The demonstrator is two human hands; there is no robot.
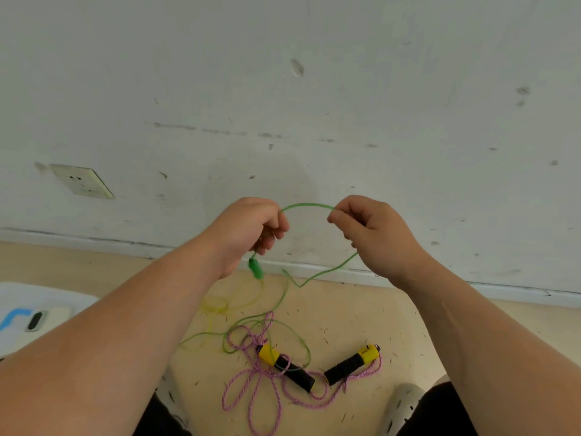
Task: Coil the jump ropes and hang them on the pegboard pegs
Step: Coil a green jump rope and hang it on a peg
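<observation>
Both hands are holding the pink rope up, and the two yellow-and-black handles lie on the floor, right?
Not quite: in the head view the left hand and right hand hold the green rope; the pink rope lies on the floor with the yellow-and-black handles.

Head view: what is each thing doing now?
Green jump rope, uncoiled, held up, tail on floor
Left hand grip, curled round green jump rope
Right hand grip, pinching green jump rope
Pink jump rope, loose on floor
Yellow rope, loose on floor
Wall socket, nothing plugged in
</observation>
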